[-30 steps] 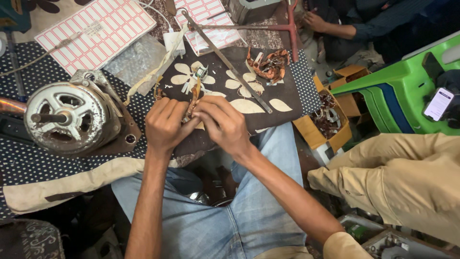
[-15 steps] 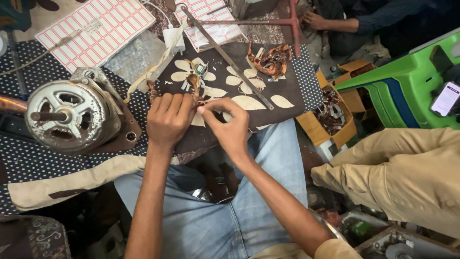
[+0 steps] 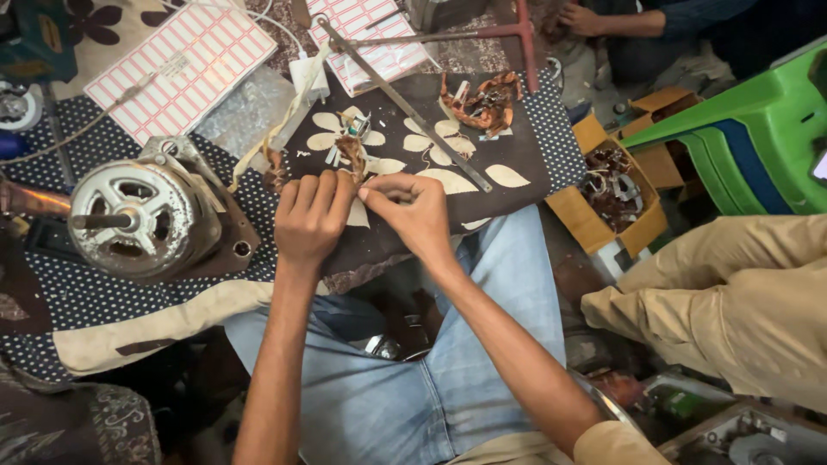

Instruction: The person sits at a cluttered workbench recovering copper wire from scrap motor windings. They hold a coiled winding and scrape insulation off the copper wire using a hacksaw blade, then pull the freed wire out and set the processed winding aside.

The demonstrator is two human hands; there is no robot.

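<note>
Copper wire bundle (image 3: 351, 153) lies on dark brown cloth w/ cream leaf shapes (image 3: 508, 176), just far of both hands, centre of scene; left hand (image 3: 310, 217) curled, fingers bent down over near end of bundle, touching it; right hand (image 3: 415, 213) pinching w/ thumb + forefinger toward left hand's fingertips, what it pinches too small to tell. Small white bits lie beside the bundle on the cloth; long grey metal rod (image 3: 405, 108) crosses cloth diagonally, far-left to right; second clump of copper wire (image 3: 482, 102) sits far right on cloth.

Left: round grey electric motor (image 3: 142, 215) w/ shaft, on navy cloth w/ white dots (image 3: 52, 293). Far left: white sheet of red-outlined rectangular label stickers (image 3: 177, 65), tilted; second such sheet (image 3: 379, 43) far centre, partly under rod; clear plastic wrap (image 3: 245, 108) between them. Right: open yellow-brown cardboard box (image 3: 594, 220) holding coppery scrap parts; green plastic chair (image 3: 749, 129) beyond it. Another person's khaki-clad leg (image 3: 741, 293) near right; another person's hand (image 3: 586, 17) far right.
</note>
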